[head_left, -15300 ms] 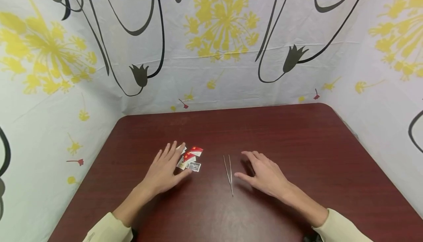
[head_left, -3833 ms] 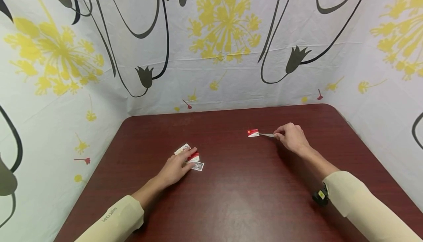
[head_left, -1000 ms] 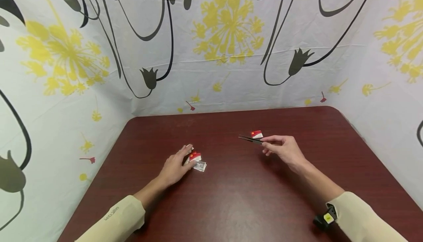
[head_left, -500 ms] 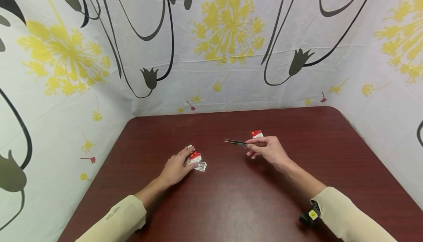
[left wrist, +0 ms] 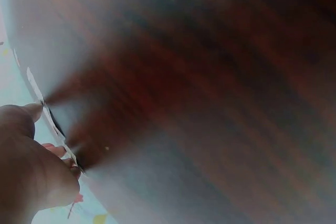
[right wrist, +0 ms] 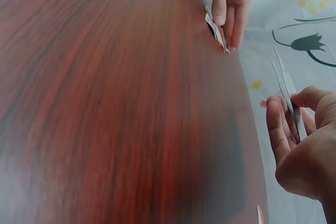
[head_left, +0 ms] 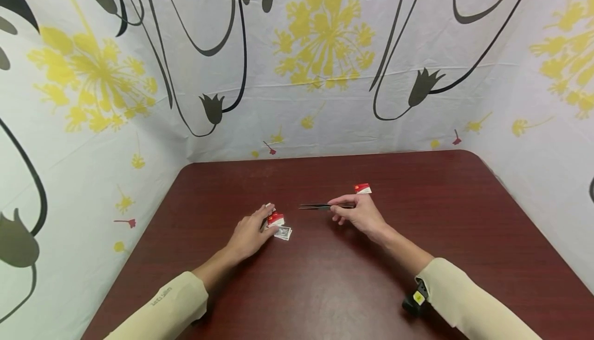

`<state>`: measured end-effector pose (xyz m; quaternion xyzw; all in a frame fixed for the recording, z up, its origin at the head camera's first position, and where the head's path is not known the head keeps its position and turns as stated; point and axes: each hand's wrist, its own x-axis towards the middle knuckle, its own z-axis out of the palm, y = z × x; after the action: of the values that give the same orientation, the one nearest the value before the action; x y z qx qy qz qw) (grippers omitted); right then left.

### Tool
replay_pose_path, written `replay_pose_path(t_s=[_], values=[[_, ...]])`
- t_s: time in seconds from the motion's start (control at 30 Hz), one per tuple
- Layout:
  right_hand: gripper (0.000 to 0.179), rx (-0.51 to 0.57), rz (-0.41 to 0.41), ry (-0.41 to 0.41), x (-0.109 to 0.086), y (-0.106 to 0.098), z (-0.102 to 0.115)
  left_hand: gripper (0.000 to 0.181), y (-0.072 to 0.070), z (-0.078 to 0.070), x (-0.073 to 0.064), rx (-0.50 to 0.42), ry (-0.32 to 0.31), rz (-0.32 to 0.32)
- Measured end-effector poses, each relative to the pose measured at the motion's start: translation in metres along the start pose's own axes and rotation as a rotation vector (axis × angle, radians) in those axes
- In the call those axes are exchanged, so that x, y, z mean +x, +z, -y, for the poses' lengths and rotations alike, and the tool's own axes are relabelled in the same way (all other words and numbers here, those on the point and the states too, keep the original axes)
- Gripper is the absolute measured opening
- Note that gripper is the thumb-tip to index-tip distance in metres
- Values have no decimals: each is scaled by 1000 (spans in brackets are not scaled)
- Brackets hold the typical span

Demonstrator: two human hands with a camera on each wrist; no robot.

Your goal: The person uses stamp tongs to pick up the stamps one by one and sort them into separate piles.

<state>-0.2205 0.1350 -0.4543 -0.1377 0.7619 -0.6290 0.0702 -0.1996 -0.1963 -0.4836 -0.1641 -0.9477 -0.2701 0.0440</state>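
In the head view, my left hand (head_left: 248, 234) rests its fingers on a small pile of stamps. A red-and-white stamp (head_left: 276, 219) and a grey picture stamp (head_left: 283, 233) show beside its thumb; the hand hides part of the pile. My right hand (head_left: 364, 216) pinches slim metal tweezers (head_left: 315, 207) between thumb and fingers, tips pointing left toward the pile. In the right wrist view, the prongs of the tweezers (right wrist: 283, 80) stand slightly apart with nothing between them. Behind the right hand lies a single red-and-white stamp (head_left: 363, 189), flat on the table.
The dark red wooden table (head_left: 315, 298) has rounded far corners. Patterned white cloth (head_left: 260, 123) hangs behind it and along both sides. A black device (head_left: 414, 300) with a yellow mark sits at the right cuff.
Over the last second, my right hand has carried the tweezers left, away from the lone stamp. Earlier the tweezers lay on the table, then held that stamp. The left hand stays at the pile.
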Motion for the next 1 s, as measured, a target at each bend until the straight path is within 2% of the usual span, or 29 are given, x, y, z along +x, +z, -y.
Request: replay_pose_path(t_s=[0.17,0.37,0.53,1.0], values=[[20,-20,-8,-5,5,11,-4,64,3,1,-1,14,20,-24],[17,-33,-21,67,9,24,-8,62,4,0,0,22,18,-32],[15,-15,-18,121,13,34,-8,63,5,1,-1,28,8,-23],[13,21,-29,164,21,56,-7,65,5,1,-1,38,3,-13]])
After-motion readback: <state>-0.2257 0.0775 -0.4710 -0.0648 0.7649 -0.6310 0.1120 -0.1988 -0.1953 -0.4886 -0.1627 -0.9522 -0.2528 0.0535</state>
